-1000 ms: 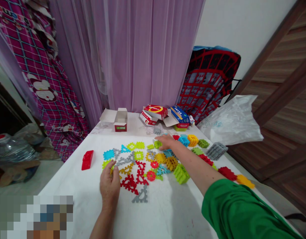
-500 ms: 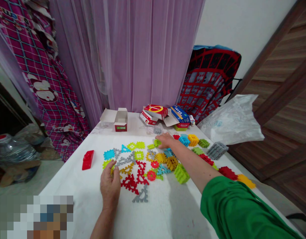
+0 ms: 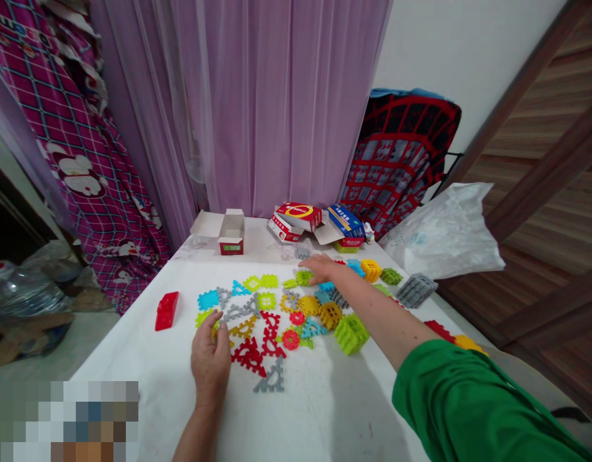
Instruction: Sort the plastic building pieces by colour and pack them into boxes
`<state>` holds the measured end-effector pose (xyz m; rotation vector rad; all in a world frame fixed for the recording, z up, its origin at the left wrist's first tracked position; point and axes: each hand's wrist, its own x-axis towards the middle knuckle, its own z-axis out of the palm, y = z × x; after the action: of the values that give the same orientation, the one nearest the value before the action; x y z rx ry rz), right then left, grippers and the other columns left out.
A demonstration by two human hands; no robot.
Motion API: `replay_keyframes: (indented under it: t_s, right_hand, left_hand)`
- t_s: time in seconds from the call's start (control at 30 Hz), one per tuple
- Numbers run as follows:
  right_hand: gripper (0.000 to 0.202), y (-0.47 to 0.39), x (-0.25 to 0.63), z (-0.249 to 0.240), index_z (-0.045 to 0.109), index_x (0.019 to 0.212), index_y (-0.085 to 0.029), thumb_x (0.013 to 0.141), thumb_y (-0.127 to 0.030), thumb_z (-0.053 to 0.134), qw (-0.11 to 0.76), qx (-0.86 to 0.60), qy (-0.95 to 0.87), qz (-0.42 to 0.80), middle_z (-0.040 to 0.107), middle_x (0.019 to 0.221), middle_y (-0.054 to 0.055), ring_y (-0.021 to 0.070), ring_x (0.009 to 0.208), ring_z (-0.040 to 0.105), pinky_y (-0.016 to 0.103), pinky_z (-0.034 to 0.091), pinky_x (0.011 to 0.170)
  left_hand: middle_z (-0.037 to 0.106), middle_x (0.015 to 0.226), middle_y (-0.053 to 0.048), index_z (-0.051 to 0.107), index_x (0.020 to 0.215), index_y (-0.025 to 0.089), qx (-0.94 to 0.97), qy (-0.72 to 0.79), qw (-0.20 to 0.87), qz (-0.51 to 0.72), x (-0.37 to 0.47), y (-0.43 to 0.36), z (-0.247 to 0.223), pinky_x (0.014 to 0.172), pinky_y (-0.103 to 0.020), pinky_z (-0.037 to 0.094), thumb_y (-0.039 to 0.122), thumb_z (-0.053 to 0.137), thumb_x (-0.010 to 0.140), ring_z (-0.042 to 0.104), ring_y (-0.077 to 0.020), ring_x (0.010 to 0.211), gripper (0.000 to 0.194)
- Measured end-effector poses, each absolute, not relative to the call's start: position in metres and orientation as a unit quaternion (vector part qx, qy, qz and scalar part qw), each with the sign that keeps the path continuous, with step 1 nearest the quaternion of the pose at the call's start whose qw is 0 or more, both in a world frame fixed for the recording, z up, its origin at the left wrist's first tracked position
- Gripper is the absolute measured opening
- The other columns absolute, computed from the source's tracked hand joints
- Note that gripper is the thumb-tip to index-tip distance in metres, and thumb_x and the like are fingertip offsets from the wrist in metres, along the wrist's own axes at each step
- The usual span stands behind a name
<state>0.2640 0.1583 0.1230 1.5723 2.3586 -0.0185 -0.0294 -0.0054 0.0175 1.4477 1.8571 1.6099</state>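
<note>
My left hand (image 3: 210, 356) rests on the white table at the near left of the plastic building pieces, fingers loosely curved and thumb apart. Its fingertips are beside a lime green notched piece (image 3: 204, 317), and a mustard triangle (image 3: 244, 327) lies to its right. My right hand (image 3: 319, 268) reaches far across the table, index finger stretched out over a green notched piece (image 3: 303, 278). Whether it touches that piece is unclear, since the hand partly covers it. Red triangles (image 3: 249, 355), a grey triangle (image 3: 272, 377) and a red round piece (image 3: 290, 339) lie between the hands.
Across the back stand an open carton (image 3: 232, 246), a red box (image 3: 301, 215) and a blue box (image 3: 345, 219). A red plastic part (image 3: 167, 310) lies at left. Grey pieces (image 3: 417, 290) are stacked at right near a white plastic bag (image 3: 444, 228). A lime green cube (image 3: 351, 333) sits under my right forearm.
My right forearm has shifted down and to the right, uncovering dark grey pieces and covering part of the red stack. The right hand stays by the green piece. My left hand has hardly moved.
</note>
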Motion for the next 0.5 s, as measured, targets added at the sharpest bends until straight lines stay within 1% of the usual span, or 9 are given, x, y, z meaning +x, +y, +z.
replay_keyframes:
  t_s: [0.1, 0.17, 0.27, 0.33, 0.43, 0.5]
  right_hand:
    - [0.062, 0.154, 0.272, 0.136, 0.053, 0.139, -0.026, 0.078, -0.02, 0.062, 0.128, 0.557, 0.82, 0.008, 0.056, 0.141, 0.01, 0.0308, 0.128, 0.05, 0.044, 0.039, 0.104]
    - [0.058, 0.147, 0.279, 0.147, 0.054, 0.138, -0.026, 0.081, -0.017, 0.057, 0.112, 0.564, 0.818, 0.018, 0.055, 0.142, 0.01, 0.0302, 0.129, 0.05, 0.044, 0.039, 0.104]
    - [0.05, 0.128, 0.288, 0.162, 0.058, 0.134, -0.024, 0.085, -0.018, 0.054, 0.075, 0.567, 0.82, 0.032, 0.057, 0.139, 0.009, 0.0285, 0.127, 0.051, 0.042, 0.038, 0.104]
    - [0.044, 0.107, 0.289, 0.169, 0.062, 0.13, -0.022, 0.087, -0.019, 0.053, 0.025, 0.565, 0.824, 0.035, 0.061, 0.134, 0.009, 0.0268, 0.124, 0.054, 0.04, 0.039, 0.104]
    - [0.039, 0.067, 0.282, 0.166, 0.065, 0.125, -0.022, 0.089, -0.021, 0.051, -0.066, 0.568, 0.82, 0.019, 0.065, 0.129, 0.008, 0.0238, 0.12, 0.057, 0.035, 0.04, 0.102]
    - [0.035, 0.044, 0.274, 0.156, 0.067, 0.121, -0.023, 0.09, -0.023, 0.05, -0.105, 0.576, 0.811, 0.001, 0.067, 0.126, 0.007, 0.0222, 0.118, 0.058, 0.033, 0.04, 0.101]
  left_hand:
    - [0.068, 0.121, -0.009, 0.064, 0.11, 0.021, 0.5, 0.647, 0.143, 0.558, -0.03, -0.005, 0.017, 0.104, -0.039, 0.044, 0.042, 0.048, 0.086, 0.06, -0.0236, 0.116, 0.036]
    - [0.068, 0.12, -0.007, 0.064, 0.11, 0.022, 0.498, 0.648, 0.144, 0.558, -0.03, -0.004, 0.016, 0.104, -0.038, 0.045, 0.042, 0.048, 0.085, 0.061, -0.023, 0.116, 0.036]
    - [0.068, 0.119, -0.007, 0.064, 0.111, 0.022, 0.493, 0.652, 0.145, 0.557, -0.03, -0.003, 0.016, 0.104, -0.038, 0.045, 0.043, 0.048, 0.085, 0.061, -0.0225, 0.116, 0.037]
    - [0.068, 0.12, -0.007, 0.064, 0.111, 0.021, 0.489, 0.656, 0.146, 0.556, -0.029, -0.003, 0.017, 0.104, -0.038, 0.045, 0.043, 0.047, 0.085, 0.061, -0.0226, 0.116, 0.038]
    - [0.068, 0.12, -0.006, 0.065, 0.111, 0.021, 0.489, 0.661, 0.148, 0.55, -0.029, -0.004, 0.02, 0.104, -0.038, 0.044, 0.043, 0.047, 0.084, 0.06, -0.0231, 0.116, 0.038]
    - [0.068, 0.12, -0.006, 0.065, 0.11, 0.022, 0.488, 0.666, 0.148, 0.545, -0.029, -0.006, 0.023, 0.104, -0.039, 0.044, 0.043, 0.047, 0.084, 0.06, -0.0236, 0.116, 0.038]
